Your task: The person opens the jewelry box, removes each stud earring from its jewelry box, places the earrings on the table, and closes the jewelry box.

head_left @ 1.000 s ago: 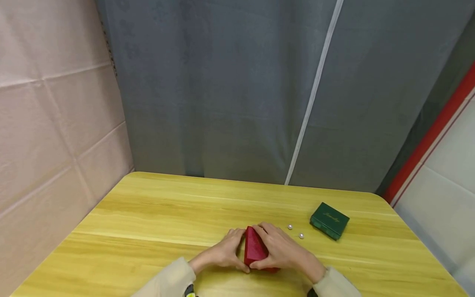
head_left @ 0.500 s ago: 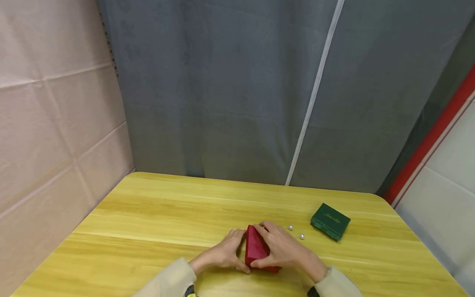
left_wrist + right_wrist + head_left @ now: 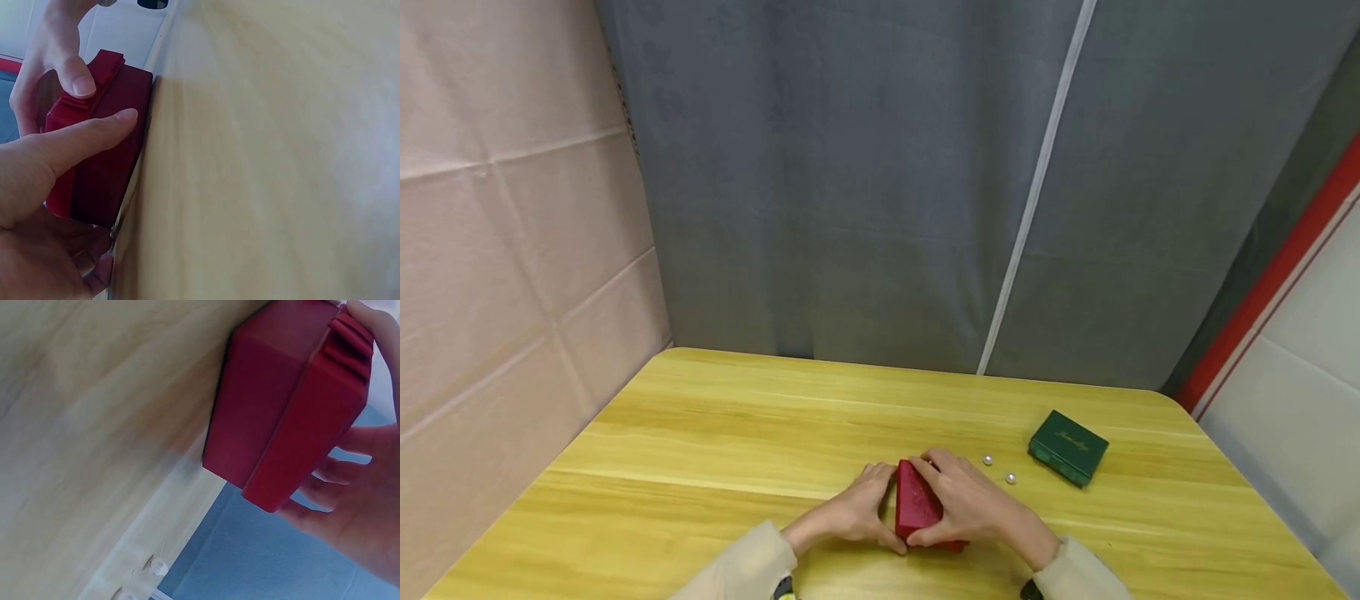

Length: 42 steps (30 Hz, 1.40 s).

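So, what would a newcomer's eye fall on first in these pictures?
Probably the red box, bright on the yellow table, held between the left hand and the right hand. Then the green box off to its right, with two pearls between the boxes.

Approach to red box (image 3: 916,504) blocked on both flanks: left hand (image 3: 853,506) along its left side, right hand (image 3: 973,504) over lid and right side. Only a strip of lid exposed between them. Far right is tight: two pearl studs (image 3: 987,460) just past right hand, green box (image 3: 1068,448) beyond. Wide passage left over bare table (image 3: 700,442); curtain (image 3: 865,208) walls off far edge.
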Available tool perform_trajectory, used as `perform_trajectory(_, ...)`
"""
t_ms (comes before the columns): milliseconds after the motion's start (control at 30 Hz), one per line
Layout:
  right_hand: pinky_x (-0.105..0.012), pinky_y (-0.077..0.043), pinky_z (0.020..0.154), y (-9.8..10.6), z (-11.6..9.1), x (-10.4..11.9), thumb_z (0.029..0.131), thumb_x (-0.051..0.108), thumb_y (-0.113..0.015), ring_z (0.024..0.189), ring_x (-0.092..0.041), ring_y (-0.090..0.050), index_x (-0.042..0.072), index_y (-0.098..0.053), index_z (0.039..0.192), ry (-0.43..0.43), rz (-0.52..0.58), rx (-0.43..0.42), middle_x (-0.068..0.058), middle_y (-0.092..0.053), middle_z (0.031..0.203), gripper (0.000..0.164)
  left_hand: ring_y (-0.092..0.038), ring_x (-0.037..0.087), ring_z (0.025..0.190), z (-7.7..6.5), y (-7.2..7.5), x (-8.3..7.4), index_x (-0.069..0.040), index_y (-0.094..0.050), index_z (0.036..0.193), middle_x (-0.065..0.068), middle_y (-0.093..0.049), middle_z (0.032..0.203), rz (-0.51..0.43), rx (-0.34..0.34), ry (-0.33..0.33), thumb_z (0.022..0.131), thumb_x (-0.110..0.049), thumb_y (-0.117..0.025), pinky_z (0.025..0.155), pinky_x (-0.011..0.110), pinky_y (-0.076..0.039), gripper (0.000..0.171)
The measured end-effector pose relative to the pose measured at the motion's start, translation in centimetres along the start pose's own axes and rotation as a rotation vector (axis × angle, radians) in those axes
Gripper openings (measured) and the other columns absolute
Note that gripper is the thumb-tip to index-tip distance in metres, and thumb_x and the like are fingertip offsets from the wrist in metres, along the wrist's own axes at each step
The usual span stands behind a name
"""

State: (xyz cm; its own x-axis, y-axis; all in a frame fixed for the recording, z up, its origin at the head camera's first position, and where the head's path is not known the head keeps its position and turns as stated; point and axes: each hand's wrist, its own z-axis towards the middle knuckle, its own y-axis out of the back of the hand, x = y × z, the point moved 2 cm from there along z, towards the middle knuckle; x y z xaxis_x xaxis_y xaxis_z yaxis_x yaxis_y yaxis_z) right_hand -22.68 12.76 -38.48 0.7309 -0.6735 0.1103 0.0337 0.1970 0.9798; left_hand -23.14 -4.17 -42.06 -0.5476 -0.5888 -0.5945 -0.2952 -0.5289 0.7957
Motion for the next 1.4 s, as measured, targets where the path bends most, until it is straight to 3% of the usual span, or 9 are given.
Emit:
perform_trajectory(467, -0.029, -0.046, 0.076, -0.5, 0.1, 0.0, 0.065, 0.064, -0.063, 0.092, -0.013, -0.046, 0.002, -0.048, 0.125, 0.003, -0.01, -0.015, -0.004, -0.048, 0.11, 0.087, -0.039, 0.015, 0.106, 0.1, -0.1, 0.0, 0.0, -0.038, 0.127, 0.003, -0.046, 0.115, 0.03, -0.009, -0.003, 0.055, -0.029, -0.083, 0.094, 0.03, -0.036, 0.09)
perform_trajectory(700, -0.039, -0.043, 0.085, -0.3, -0.2, -0.3, 0.063, 0.069, -0.059, 0.104, -0.018, -0.045, 0.002, -0.041, 0.13, -0.02, 0.02, 0.032, -0.008, -0.046, 0.12, 0.097, -0.03, 0.031, 0.123, 0.0, 0.0, 0.0, 0.007, -0.019, 0.136, 0.018, -0.035, 0.133, -0.013, 0.029, 0.05, 0.055, -0.029, -0.084, 0.102, 0.043, -0.028, 0.11)
perform_trajectory(833, -0.043, -0.042, 0.088, -0.2, -0.8, -0.8, 0.061, 0.069, -0.061, 0.11, -0.023, -0.044, 0.001, -0.037, 0.133, -0.047, 0.064, 0.069, -0.01, -0.043, 0.126, 0.102, -0.023, 0.038, 0.127, -0.2, 0.0, 0.1, 0.006, -0.014, 0.138, 0.022, -0.028, 0.138, -0.049, 0.05, 0.072, 0.055, -0.033, -0.083, 0.103, 0.048, -0.023, 0.114)
perform_trajectory(1000, -0.043, -0.042, 0.088, -0.1, -1.7, -1.6, 0.06, 0.064, -0.067, 0.11, -0.022, -0.043, 0.0, -0.033, 0.134, -0.084, 0.119, 0.101, -0.01, -0.04, 0.127, 0.104, -0.026, 0.034, 0.126, -0.3, 0.1, 0.1, 0.003, -0.013, 0.139, 0.02, -0.028, 0.139, -0.088, 0.041, 0.076, 0.056, -0.039, -0.082, 0.102, 0.047, -0.026, 0.115)
perform_trajectory(1200, -0.042, -0.044, 0.086, -0.1, -2.5, -2.3, 0.061, 0.06, -0.069, 0.106, -0.022, -0.045, -0.003, -0.029, 0.135, -0.122, 0.186, 0.134, -0.011, -0.039, 0.126, 0.105, -0.036, 0.026, 0.116, -0.1, 0.2, -0.1, 0.003, -0.019, 0.138, 0.017, -0.039, 0.13, -0.119, 0.003, 0.07, 0.054, -0.036, -0.083, 0.098, 0.04, -0.033, 0.112)
perform_trajectory(1400, -0.039, -0.046, 0.085, 0.0, -2.7, -2.6, 0.061, 0.055, -0.071, 0.101, -0.02, -0.046, -0.005, -0.03, 0.133, -0.121, 0.214, 0.131, -0.009, -0.04, 0.122, 0.103, -0.039, 0.023, 0.112, 0.0, 0.3, -0.1, 0.0, -0.019, 0.138, 0.017, -0.041, 0.128, -0.13, 0.0, 0.078, 0.054, -0.035, -0.083, 0.095, 0.039, -0.036, 0.112)
